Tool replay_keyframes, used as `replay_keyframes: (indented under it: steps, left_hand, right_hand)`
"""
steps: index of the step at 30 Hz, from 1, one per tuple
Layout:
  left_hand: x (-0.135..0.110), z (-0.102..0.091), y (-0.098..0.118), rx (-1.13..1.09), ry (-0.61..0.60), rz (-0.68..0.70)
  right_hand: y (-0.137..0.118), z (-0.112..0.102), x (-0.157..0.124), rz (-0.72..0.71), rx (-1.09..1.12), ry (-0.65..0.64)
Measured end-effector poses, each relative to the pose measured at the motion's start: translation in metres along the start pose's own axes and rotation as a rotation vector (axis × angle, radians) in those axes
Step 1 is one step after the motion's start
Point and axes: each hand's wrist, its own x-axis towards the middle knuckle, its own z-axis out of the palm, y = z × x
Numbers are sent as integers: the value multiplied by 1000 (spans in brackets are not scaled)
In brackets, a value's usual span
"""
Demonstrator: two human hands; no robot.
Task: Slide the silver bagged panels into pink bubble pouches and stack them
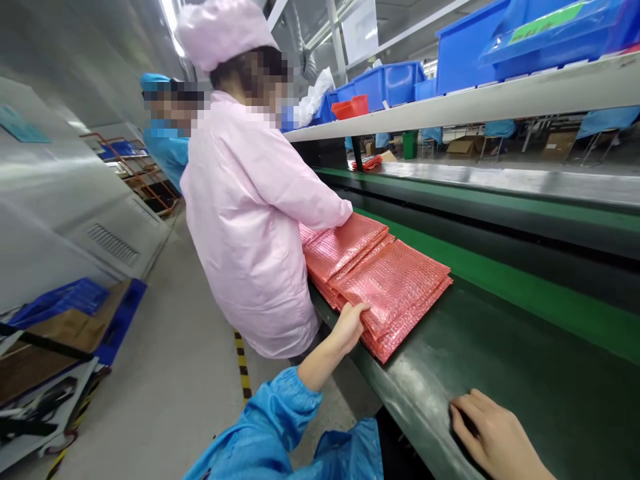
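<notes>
Head view: my left hand (349, 327) pinches the nearest pink bubble bag (395, 293); right hand (493, 433) rests flat, empty. Next I'd peel one bag free.

We stand at a long green conveyor bench (525, 293) that runs away from us toward the far end of a factory hall. Above the bench a pale shelf (500, 100) carries blue bins (395, 83) and one small red bin (353, 107). Left of the bench the grey floor (175, 373) is marked with a yellow-and-black striped line (243, 363). Further left stands a large grey machine housing (65, 213) with a vent grille (113, 243) — in front of it, a low cart (55, 347) with blue trays. Beyond the bench's far side we see cardboard boxes (463, 147) and chairs. Ceiling strip lights (170, 23) glare overhead — bright and white.
</notes>
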Motion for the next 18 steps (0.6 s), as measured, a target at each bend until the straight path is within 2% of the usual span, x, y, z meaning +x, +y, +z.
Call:
replay_keyframes:
  steps: [3,5,7,9,11,12,15,16,18]
  left_hand:
    - [-12,-20,10,286,18,68]
    - [-25,-32,7,426,36,211]
    - [-41,-36,-4,479,-7,416]
    - [-58,-32,-25,523,-127,573]
    - [-76,-19,-50,651,-353,619]
    - [-85,-11,-64,756,-515,602]
    - [-114,16,-101,1100,-1120,493]
    - [-126,23,-112,1155,-1236,456]
    - [-156,35,-131,1218,-1352,405]
  right_hand:
    - [-1,3,-1,36,-2,2]
    - [-1,5,-2,57,-4,0]
    - [0,6,-4,76,-1,-11]
    - [1,6,-5,89,9,-27]
    - [3,6,-6,88,21,-37]
    - [4,6,-7,84,28,-40]
    - [7,7,-10,98,47,-23]
    - [7,6,-11,116,52,-15]
    - [9,5,-14,149,68,-10]
